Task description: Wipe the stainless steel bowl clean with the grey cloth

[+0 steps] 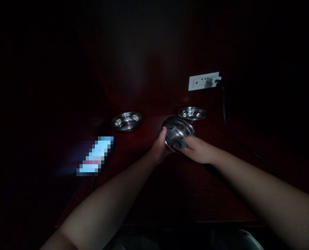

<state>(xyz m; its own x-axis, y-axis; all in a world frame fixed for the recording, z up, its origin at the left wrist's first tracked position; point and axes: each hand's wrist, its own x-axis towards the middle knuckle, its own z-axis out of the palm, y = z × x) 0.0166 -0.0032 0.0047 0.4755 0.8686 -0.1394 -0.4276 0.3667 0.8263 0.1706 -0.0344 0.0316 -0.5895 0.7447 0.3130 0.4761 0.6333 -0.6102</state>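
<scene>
My left hand (pixel 160 148) grips a shiny metal bowl (pixel 183 127) by its left rim, thumb on the near edge. The bowl is tilted, its inside turned towards me. With my right hand (pixel 193 147) I hold a dark grey cloth (pixel 179 141), bunched up and pressed against the inside of the bowl. Its fingers are partly hidden by the cloth. Just behind the held bowl, to the right, stands another metal bowl (pixel 192 114). A stack of metal bowls (pixel 127 121) sits to the left.
A lit, blurred-out screen (pixel 95 156) lies on the left of the dark red table (pixel 190 194). A white wall socket (pixel 203 81) with a plug is at the back right; its black cable (pixel 224 107) runs down to the table. The surroundings are very dark.
</scene>
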